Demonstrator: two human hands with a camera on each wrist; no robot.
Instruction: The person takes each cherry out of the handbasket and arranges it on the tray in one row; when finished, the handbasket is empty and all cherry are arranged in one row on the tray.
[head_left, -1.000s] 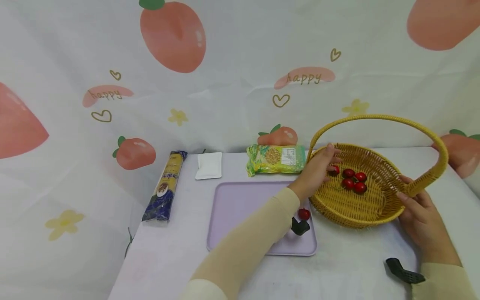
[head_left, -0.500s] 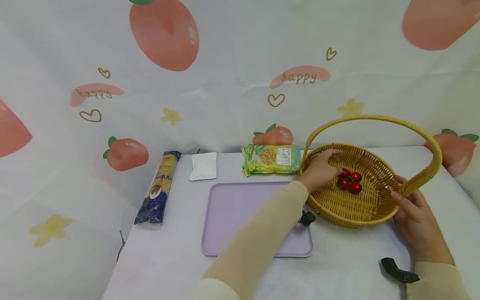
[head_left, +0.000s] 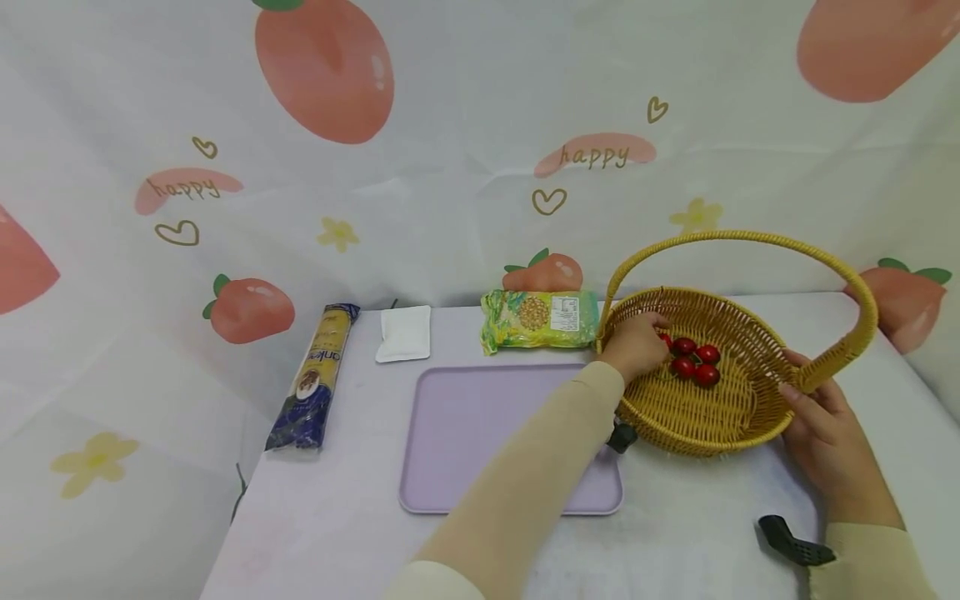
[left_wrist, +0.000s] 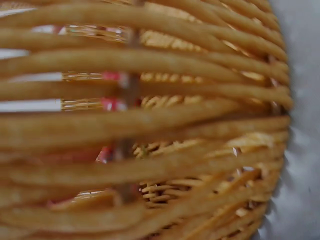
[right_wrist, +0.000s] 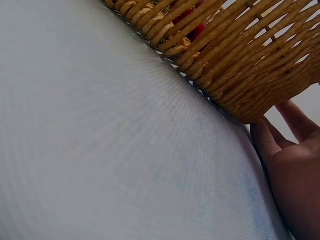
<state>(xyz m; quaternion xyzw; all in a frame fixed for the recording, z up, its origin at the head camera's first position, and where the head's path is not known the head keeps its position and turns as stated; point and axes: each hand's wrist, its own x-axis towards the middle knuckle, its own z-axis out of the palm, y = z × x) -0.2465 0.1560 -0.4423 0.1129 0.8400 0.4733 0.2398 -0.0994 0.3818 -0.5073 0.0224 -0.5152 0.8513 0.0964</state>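
Observation:
A yellow wicker basket (head_left: 697, 408) with a tall arched handle stands at the right of the table. Several red cherries (head_left: 707, 375) lie together on its floor. My left hand (head_left: 633, 346) reaches over the basket's left rim, and its bent fingers pinch a cherry (head_left: 665, 339) that they mostly cover. Woven strands of the basket (left_wrist: 200, 120) fill the left wrist view, hiding that hand's fingertips. My right hand (head_left: 832, 442) grips the basket's right rim at the foot of the handle, thumb on the near side. The right wrist view shows its fingers (right_wrist: 267, 140) against the wicker.
A lilac tray (head_left: 465, 442) lies left of the basket, partly under my left sleeve. Behind it are a green-yellow food packet (head_left: 540, 321) and a white sachet (head_left: 405, 333). A blue and gold packet (head_left: 315, 379) lies far left. A printed cloth hangs behind.
My left hand has moved down into the basket, over the cherries, then slightly back left with its fingers bent around the leftmost one. My right hand keeps its grip. The head view has shifted slightly.

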